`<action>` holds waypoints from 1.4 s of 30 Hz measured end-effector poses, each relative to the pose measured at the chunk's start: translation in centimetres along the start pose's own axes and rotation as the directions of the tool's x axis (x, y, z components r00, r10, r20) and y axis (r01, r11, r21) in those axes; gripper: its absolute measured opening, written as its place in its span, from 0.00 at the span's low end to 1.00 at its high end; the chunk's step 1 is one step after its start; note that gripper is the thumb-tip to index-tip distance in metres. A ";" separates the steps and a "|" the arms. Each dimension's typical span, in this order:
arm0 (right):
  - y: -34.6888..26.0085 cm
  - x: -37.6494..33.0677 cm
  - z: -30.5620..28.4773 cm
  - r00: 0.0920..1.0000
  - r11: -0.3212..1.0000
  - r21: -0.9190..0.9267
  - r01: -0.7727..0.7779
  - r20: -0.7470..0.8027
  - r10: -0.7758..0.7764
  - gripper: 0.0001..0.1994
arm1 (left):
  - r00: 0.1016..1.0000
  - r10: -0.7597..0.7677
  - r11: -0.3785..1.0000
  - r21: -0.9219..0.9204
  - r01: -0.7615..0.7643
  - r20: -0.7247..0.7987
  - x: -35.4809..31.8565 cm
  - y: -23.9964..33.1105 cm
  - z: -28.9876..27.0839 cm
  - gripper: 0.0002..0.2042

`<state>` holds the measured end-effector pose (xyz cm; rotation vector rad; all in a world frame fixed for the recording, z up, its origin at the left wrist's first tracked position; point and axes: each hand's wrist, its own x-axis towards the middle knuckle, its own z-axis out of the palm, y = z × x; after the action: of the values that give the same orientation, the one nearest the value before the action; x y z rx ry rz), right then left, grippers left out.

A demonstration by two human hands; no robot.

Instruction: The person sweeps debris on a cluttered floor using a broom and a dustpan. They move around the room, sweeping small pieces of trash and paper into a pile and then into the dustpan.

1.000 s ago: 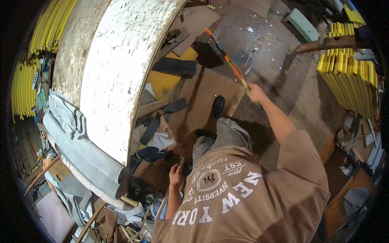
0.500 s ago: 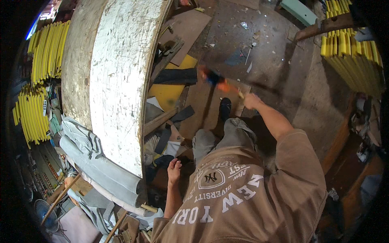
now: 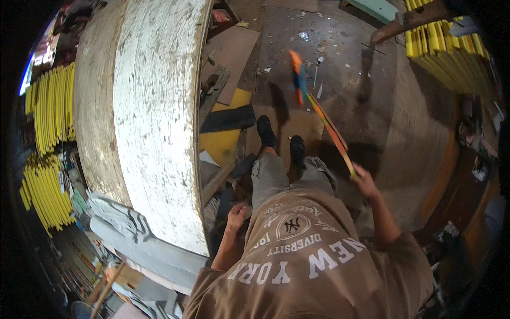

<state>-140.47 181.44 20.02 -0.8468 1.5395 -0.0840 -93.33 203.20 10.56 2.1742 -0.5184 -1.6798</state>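
Gripping the near end of a long orange stick [image 3: 336,137] in the right hand [image 3: 363,182], apparently mid-swing: drawn nearer the body than half a second ago, pointing ahead-left of that hand above the floor [image 3: 393,117]. With left hand [image 3: 237,215] loosely curled; cannot tell if empty.

Pale board [image 3: 156,127] glares, floor [image 3: 388,143] lies dim, orange stick [image 3: 330,128] seems motion-blurred.

The orange stick [image 3: 330,126] blurs at its tip; the upper edge crops the whitish board [image 3: 156,117].
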 end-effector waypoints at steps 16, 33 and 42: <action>-0.3 13.0 19.6 0.723 0.178 0.893 -0.414 0.204 0.660 0.12 | 0.983 -0.063 0.874 0.485 -0.028 0.170 12.2 21.6 -9.1 0.18; -3.0 3.2 12.0 0.868 0.531 0.847 -0.023 -0.247 0.431 0.26 | 0.902 -0.059 0.720 0.644 -0.259 0.428 21.0 28.9 -0.6 0.21; 7.7 16.7 16.2 0.599 0.870 0.494 0.010 -0.699 0.390 0.25 | 0.929 -0.093 0.645 0.733 -0.218 0.358 35.0 28.2 13.4 0.20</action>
<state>-128.09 184.76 -0.86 -0.2161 2.3118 -0.7213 -100.31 160.95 -8.69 2.2699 -1.6746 -2.0856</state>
